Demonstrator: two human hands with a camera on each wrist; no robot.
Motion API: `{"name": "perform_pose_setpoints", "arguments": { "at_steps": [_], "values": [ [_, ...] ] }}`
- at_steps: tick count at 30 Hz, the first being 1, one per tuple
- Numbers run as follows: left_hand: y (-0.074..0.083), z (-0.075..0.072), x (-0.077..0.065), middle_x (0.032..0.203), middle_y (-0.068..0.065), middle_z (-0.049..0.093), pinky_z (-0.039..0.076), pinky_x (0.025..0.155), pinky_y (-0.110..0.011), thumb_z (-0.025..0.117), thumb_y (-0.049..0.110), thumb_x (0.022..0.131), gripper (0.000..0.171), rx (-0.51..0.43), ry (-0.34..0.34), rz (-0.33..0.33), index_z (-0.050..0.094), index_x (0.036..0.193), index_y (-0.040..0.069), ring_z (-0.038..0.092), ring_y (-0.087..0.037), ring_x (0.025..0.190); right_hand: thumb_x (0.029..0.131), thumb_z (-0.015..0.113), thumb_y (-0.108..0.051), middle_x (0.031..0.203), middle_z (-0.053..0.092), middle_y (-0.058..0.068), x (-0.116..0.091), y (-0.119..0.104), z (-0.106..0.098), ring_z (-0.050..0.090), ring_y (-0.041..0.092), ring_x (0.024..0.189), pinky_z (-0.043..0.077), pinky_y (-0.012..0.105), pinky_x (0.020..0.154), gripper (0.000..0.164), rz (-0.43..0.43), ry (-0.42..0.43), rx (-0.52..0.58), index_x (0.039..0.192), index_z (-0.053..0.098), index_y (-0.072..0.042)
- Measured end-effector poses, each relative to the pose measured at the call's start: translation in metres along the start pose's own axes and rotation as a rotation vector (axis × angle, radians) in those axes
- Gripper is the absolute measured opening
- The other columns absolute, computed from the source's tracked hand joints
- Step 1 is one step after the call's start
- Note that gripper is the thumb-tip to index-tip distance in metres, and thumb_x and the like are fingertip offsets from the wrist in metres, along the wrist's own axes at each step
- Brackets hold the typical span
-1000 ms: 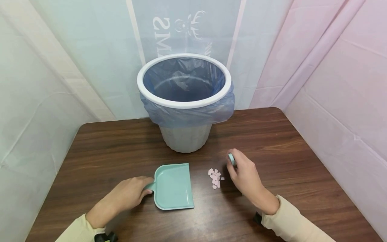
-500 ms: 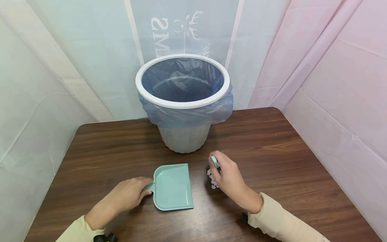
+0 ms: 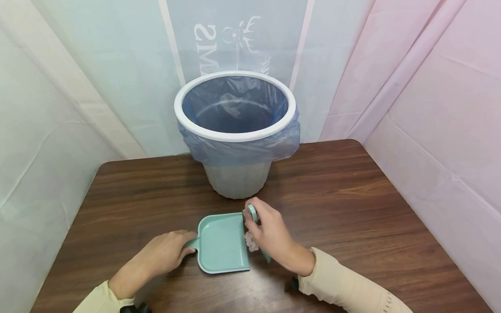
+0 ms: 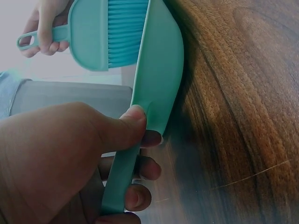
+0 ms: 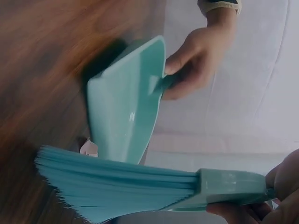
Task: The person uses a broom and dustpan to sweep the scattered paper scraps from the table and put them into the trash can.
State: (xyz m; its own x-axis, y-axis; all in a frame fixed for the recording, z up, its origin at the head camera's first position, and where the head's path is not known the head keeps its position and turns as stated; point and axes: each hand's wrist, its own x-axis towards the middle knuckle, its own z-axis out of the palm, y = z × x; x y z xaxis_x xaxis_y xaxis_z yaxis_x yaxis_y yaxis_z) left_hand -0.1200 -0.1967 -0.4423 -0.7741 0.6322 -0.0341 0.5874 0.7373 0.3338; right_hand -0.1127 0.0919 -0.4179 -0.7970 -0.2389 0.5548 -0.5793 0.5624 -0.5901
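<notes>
My left hand [image 3: 164, 252] grips the handle of a mint-green dustpan [image 3: 223, 243], which lies on the table with its flat lip facing right. In the left wrist view the thumb presses on top of the handle [image 4: 122, 177] and the fingers curl under it. My right hand [image 3: 274, 230] holds a small hand brush [image 5: 229, 184] upright by its handle, at the dustpan's lip. Its teal bristles [image 5: 117, 182] reach down to the table and look bent in the right wrist view. Between bristles and lip sits a cluster of pale pink scraps [image 3: 251, 242], partly hidden by the right hand.
Behind the dustpan stands a grey bin [image 3: 236, 180] with a white rim [image 3: 235, 137] and a blue plastic liner [image 3: 238, 152]. The brown wooden table [image 3: 352, 208] is bordered by pale fabric walls [image 3: 442, 130] at the back and both sides.
My right hand has swept the brush leftward from beyond the scraps to the dustpan's lip. The pink scraps have moved left with it. My left hand and the dustpan have stayed in place.
</notes>
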Motion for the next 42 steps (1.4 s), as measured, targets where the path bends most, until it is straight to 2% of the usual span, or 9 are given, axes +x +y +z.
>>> {"name": "perform_pose_setpoints", "arguments": {
  "at_steps": [8, 13, 18, 22, 30, 38, 42],
  "values": [
    [0.0, 0.001, 0.0, 0.112, -0.003, 0.072, 0.058, 0.084, -0.045, 0.073, 0.019, 0.095, 0.026, -0.008, -0.002, -0.012, 0.069, 0.118, 0.009, 0.07, -0.024, 0.104, 0.098, 0.062, 0.002, 0.081, 0.05, -0.005, 0.002, -0.011, 0.013, 0.05, 0.005, 0.068, 0.049, 0.018, 0.058, 0.013, 0.018, 0.004, 0.064, 0.098, 0.056, -0.01],
    [0.001, 0.001, -0.001, 0.114, -0.005, 0.072, 0.058, 0.085, -0.046, 0.073, 0.019, 0.095, 0.027, -0.009, -0.004, -0.019, 0.069, 0.119, 0.008, 0.07, -0.026, 0.106, 0.097, 0.061, 0.003, 0.08, 0.048, -0.005, 0.004, -0.015, 0.015, 0.05, 0.005, 0.068, 0.049, 0.018, 0.058, 0.016, 0.026, 0.034, 0.097, 0.096, 0.055, -0.012],
    [0.0, 0.002, -0.002, 0.113, -0.005, 0.072, 0.058, 0.085, -0.046, 0.073, 0.019, 0.095, 0.028, -0.009, -0.006, -0.017, 0.069, 0.119, 0.008, 0.07, -0.026, 0.106, 0.096, 0.062, 0.003, 0.081, 0.055, -0.003, 0.006, -0.015, 0.016, 0.051, 0.006, 0.067, 0.048, 0.02, 0.055, 0.018, 0.021, 0.084, 0.191, 0.095, 0.054, -0.013],
    [0.0, 0.001, -0.001, 0.114, -0.007, 0.072, 0.058, 0.087, -0.046, 0.074, 0.018, 0.094, 0.028, -0.007, -0.007, -0.021, 0.069, 0.12, 0.006, 0.069, -0.027, 0.107, 0.097, 0.061, 0.005, 0.083, 0.061, 0.001, 0.009, -0.012, 0.013, 0.057, 0.007, 0.067, 0.049, 0.02, 0.052, 0.016, 0.0, 0.139, 0.239, 0.096, 0.055, -0.011],
    [0.0, 0.001, -0.002, 0.113, -0.006, 0.072, 0.058, 0.087, -0.045, 0.073, 0.018, 0.095, 0.028, -0.002, 0.008, -0.015, 0.068, 0.119, 0.007, 0.07, -0.026, 0.106, 0.097, 0.059, 0.006, 0.083, 0.064, 0.003, 0.015, -0.002, -0.004, 0.059, 0.012, 0.066, 0.045, 0.02, 0.049, 0.015, 0.023, 0.176, 0.201, 0.097, 0.057, -0.009],
    [0.0, 0.001, -0.003, 0.116, -0.007, 0.072, 0.057, 0.09, -0.046, 0.073, 0.02, 0.095, 0.029, -0.002, -0.004, -0.028, 0.069, 0.121, 0.007, 0.069, -0.028, 0.11, 0.095, 0.063, 0.009, 0.086, 0.068, 0.009, 0.006, 0.0, 0.008, 0.065, 0.022, 0.071, 0.048, 0.022, 0.05, 0.016, 0.06, 0.092, 0.332, 0.099, 0.056, -0.005],
    [0.001, 0.001, -0.003, 0.118, -0.007, 0.072, 0.056, 0.091, -0.046, 0.072, 0.021, 0.096, 0.029, -0.014, -0.015, -0.037, 0.068, 0.122, 0.008, 0.068, -0.028, 0.111, 0.095, 0.063, 0.009, 0.088, 0.067, 0.009, 0.005, 0.001, 0.011, 0.067, 0.021, 0.075, 0.049, 0.022, 0.051, 0.017, 0.042, 0.116, 0.333, 0.099, 0.055, -0.005]
  ]
}}
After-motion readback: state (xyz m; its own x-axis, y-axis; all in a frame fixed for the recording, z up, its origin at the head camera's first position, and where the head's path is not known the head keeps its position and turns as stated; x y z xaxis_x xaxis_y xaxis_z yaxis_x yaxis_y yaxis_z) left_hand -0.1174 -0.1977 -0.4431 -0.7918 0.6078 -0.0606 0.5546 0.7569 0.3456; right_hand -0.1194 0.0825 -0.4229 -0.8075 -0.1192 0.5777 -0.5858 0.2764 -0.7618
